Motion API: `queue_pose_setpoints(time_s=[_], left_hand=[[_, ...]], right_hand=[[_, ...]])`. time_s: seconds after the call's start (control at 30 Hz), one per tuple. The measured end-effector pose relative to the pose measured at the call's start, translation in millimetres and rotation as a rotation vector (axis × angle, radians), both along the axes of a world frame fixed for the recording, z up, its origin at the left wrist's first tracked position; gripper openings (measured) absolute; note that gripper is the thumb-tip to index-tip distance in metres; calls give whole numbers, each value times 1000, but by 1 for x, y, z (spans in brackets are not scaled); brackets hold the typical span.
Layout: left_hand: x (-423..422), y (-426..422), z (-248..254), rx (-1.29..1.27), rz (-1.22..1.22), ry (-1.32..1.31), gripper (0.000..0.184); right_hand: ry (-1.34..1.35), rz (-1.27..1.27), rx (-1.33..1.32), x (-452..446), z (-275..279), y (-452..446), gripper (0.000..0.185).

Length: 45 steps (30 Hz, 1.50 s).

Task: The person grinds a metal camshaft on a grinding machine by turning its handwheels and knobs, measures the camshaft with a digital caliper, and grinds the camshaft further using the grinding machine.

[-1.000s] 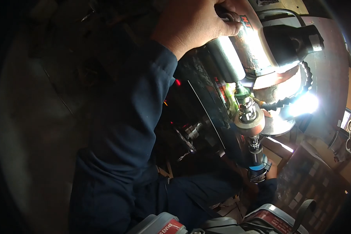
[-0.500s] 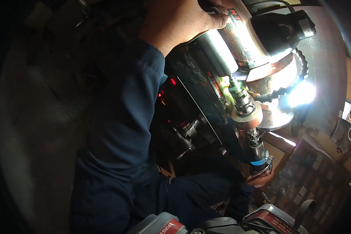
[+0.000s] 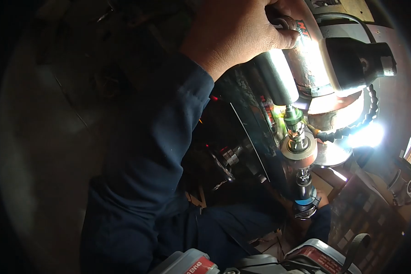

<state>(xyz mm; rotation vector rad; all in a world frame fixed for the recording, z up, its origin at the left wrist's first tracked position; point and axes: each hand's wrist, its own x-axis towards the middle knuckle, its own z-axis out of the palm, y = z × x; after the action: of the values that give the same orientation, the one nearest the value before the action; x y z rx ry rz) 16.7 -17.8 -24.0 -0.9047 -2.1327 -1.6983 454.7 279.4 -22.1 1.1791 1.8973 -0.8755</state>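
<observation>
My left hand (image 3: 242, 39), in a dark blue sleeve, is closed at the top of a machine, its thumb pointing right; what its fingers grip is partly hidden. Just below it is a dark, shiny cylinder (image 3: 278, 77). Under that, in line, come a green fitting (image 3: 293, 118), a cream-coloured ring (image 3: 299, 148) and a metal shaft (image 3: 303, 177). At the lower end sits a dark part with a blue band (image 3: 306, 200). My right hand (image 3: 323, 198) is beside and partly behind this blue-banded part, its fingers mostly hidden.
A black lamp head (image 3: 358, 64) and a segmented flexible hose (image 3: 347, 132) are on the right, near a glaring bright spot. A metal disc (image 3: 333, 155) lies behind the shaft. Respirator filters (image 3: 196, 264) edge the bottom. A handwheel (image 3: 223, 166) shows in the dark.
The machine and my left hand have shifted right and down in view. My right hand has moved from beneath the blue-banded part to its right side. My left hand stays closed at the top.
</observation>
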Motion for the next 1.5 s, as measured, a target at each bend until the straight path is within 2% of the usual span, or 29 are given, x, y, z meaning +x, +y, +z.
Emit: queue_pose_setpoints(time_s=[0.1, 0.27, 0.43, 0.53, 0.77, 0.87, 0.97, 1.07, 1.2, 1.37, 1.43, 1.5], left_hand=[[0, 0, 1, 56, -22, 2, 25], [-3, 0, -3, 80, -73, -58, 21], [-3, -1, -4, 196, -141, -48, 18], [-2, -1, -2, 156, -97, 11, 18], [-3, -1, -1, 86, -107, -124, 18], [-6, 4, -10, 131, -90, -38, 19], [-3, 1, -6, 107, -89, -78, 20], [0, -1, 2, 80, -120, -204, 21], [1, 1, -2, 13, -51, -93, 22], [3, -1, 5, -7, -68, -96, 24], [3, 2, 5, -4, -55, -57, 24], [4, 3, 4, 28, -121, -133, 24]], right_hand=[[-59, 18, -193, -34, -36, -16, 23], [-96, -1, -300, -50, -50, -18, 24], [-109, -19, -340, -61, -57, -17, 24], [-117, -34, -346, -59, -55, -17, 25], [-98, -72, -332, -50, -54, -18, 25], [-69, -101, -315, -45, -51, -19, 26], [-3, -161, -259, -34, -41, -17, 26], [129, -276, -101, -1, -9, 1, 27], [350, -370, 281, 58, 22, 18, 27], [476, -311, 779, 87, 27, -1, 29], [544, -278, 1015, 94, 19, -15, 31], [643, -254, 1281, 107, 5, -29, 32]])
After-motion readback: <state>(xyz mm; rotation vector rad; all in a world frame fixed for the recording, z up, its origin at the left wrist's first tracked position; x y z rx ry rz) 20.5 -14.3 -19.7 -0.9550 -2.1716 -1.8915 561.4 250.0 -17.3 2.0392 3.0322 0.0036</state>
